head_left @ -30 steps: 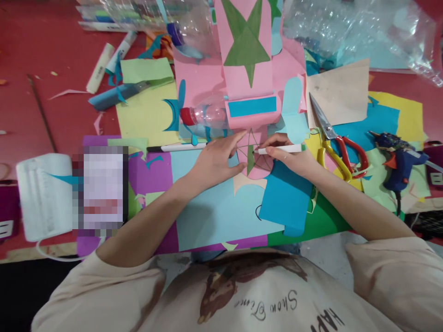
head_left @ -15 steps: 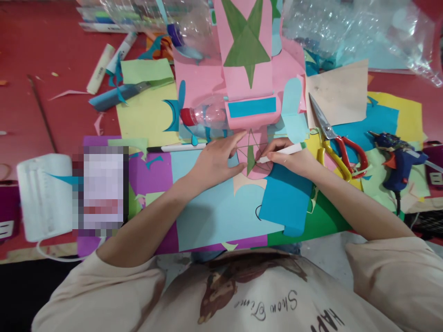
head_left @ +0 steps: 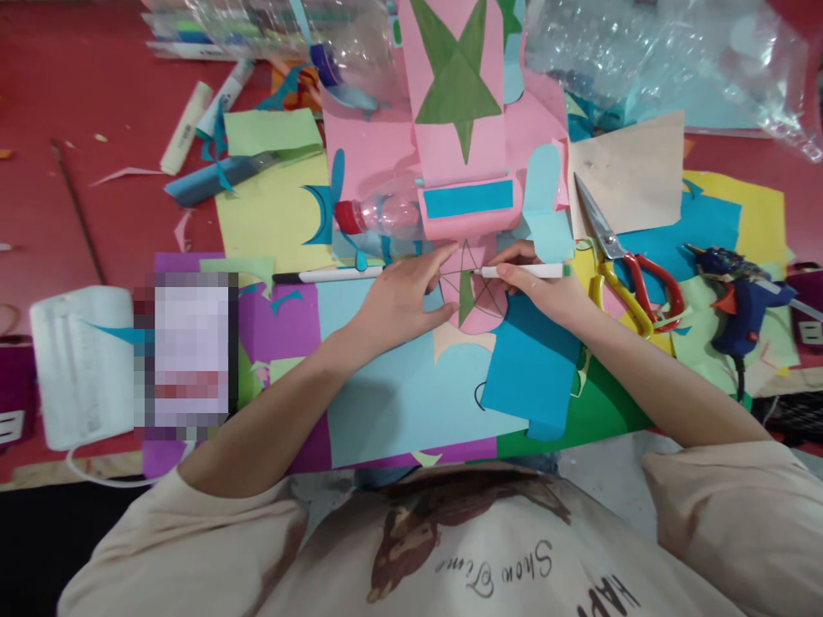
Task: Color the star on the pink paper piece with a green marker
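In my right hand (head_left: 537, 278) is a white marker (head_left: 524, 271) with a green end, gripped in the fingers. Its tip touches the rounded pink paper (head_left: 485, 319), which carries a drawn star outline with one part coloured green. My left hand (head_left: 411, 296) lies with fingers spread along the left edge of that paper, holding nothing. A black-and-white pen (head_left: 327, 275) rests just left of this hand. Above the star drawing stands a pink paper piece with a large green star (head_left: 459, 86) and a blue strip (head_left: 469, 200).
Red-and-yellow-handled scissors (head_left: 627, 266) and a blue glue gun (head_left: 746, 300) lie to the right. On the left are a blurred phone (head_left: 193, 351), a white power bank-like box (head_left: 87, 364) and a blue cutter (head_left: 212, 177). Clear plastic bottles (head_left: 392, 212) and paper scraps surround the work.
My right hand has shifted the marker slightly upward, and the marker now lies nearly level. Its tip moved from the star's lower part to near its middle. My left hand stayed put.
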{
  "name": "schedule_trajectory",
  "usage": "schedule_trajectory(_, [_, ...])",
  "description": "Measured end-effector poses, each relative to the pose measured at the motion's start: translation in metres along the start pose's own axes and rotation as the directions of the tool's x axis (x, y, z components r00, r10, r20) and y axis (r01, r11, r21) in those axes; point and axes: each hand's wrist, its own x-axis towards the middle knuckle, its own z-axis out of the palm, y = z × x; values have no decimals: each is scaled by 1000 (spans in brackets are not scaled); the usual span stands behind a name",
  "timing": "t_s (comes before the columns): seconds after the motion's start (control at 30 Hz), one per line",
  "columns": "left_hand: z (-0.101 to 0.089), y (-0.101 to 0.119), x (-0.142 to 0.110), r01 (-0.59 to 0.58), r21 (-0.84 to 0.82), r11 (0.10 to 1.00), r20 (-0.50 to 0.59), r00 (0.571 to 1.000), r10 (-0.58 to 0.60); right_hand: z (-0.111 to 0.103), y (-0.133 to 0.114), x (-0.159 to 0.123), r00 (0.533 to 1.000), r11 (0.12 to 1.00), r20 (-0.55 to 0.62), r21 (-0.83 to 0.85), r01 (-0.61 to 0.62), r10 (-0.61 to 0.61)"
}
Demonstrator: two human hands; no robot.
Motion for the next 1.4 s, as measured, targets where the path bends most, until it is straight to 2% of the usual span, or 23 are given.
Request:
schedule_trajectory(0.47, [0,-1,-1,-11,-12,1000,-8,1000,11,0,-1,-1,1000,997,0,-82,16,-16])
schedule_trajectory(0.8, [-1,0,1,-18,-5,1000,-3,1000,18,-2,3,0,997,999,71,-54,-2,6])
schedule_trajectory(0.97, [-1,-1,1,-20,-5,1000,-2,1000,20,0,0,0,999,998,18,-52,-40,41])
schedule_trajectory(1.4, [0,-1,0,-23,-3,1000,-14,1000,22,-2,3,0,997,998,80,-70,2,4])
